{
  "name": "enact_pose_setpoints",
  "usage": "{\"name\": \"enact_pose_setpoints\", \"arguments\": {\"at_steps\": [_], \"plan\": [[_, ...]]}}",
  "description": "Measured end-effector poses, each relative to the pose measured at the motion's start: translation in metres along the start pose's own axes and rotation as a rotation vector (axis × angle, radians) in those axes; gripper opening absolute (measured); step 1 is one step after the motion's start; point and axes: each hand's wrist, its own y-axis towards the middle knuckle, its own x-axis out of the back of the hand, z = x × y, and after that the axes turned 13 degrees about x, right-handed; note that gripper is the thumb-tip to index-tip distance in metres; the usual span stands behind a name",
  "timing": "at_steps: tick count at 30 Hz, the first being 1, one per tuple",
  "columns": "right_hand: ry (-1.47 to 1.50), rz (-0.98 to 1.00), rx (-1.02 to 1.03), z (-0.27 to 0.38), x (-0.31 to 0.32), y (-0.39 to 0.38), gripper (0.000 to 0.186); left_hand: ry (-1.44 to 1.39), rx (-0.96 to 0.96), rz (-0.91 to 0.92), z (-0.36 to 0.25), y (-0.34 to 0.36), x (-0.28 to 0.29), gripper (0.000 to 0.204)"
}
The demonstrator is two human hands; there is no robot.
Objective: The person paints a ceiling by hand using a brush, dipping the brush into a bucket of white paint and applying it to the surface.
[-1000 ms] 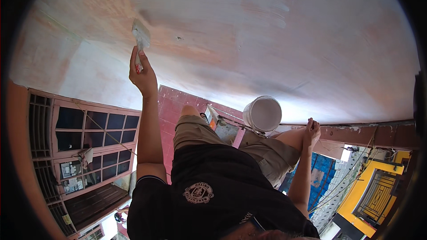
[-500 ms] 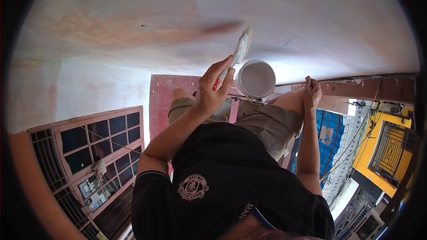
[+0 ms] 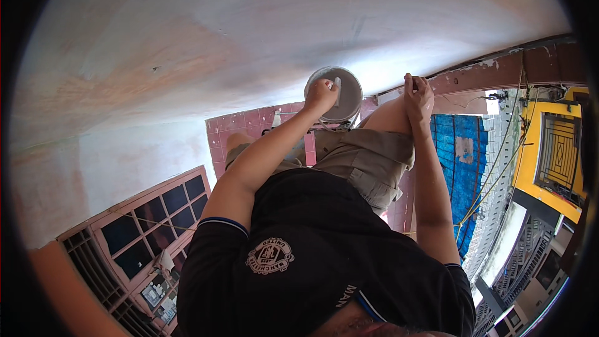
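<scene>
The white bucket sits near the top middle of my view, just beyond the knees, at the foot of the broad pale wall that fills the whole upper half; that wall is the biggest thing I see, plastered off-white with pinkish-brown patches and open, unbroken room to left and right. Below it on the left a pink-framed window with dark panes curves along the rim, a few small pale tags hanging on its lower bars, too small for me to tell more. On the right a blue sheet hangs below, next to a yellow building front with a dark grille. A reddish-brown ledge runs from the bucket toward the right rim, and pink tiles show beneath the bucket. My black shirt and khaki shorts fill the lower middle. My left hand lies over the bucket's left rim, curled around a small pale tool that dips into the bucket's mouth. My right hand is just right of the bucket, closed around the edge of the ledge above the knee, apart from the bucket.
</scene>
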Motion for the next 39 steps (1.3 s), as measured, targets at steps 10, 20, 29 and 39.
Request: {"name": "enact_pose_setpoints", "arguments": {"at_steps": [10,20,29,39], "plan": [[-0.003,-0.014,-0.020,0.007,0.008,0.002,0.032,0.037,0.136,-0.128,0.029,0.056,-0.059,0.034],[0.024,0.023,-0.056,0.009,0.004,0.008,0.033,0.050,0.128,-0.119,0.031,0.052,-0.060,0.035],[-0.002,0.029,-0.041,0.009,0.001,0.008,0.034,-0.108,0.111,-0.063,0.038,0.029,-0.033,0.034],[-0.048,0.042,-0.013,0.011,0.000,0.007,0.037,-0.619,0.148,0.249,0.045,0.002,0.015,0.035]]}}
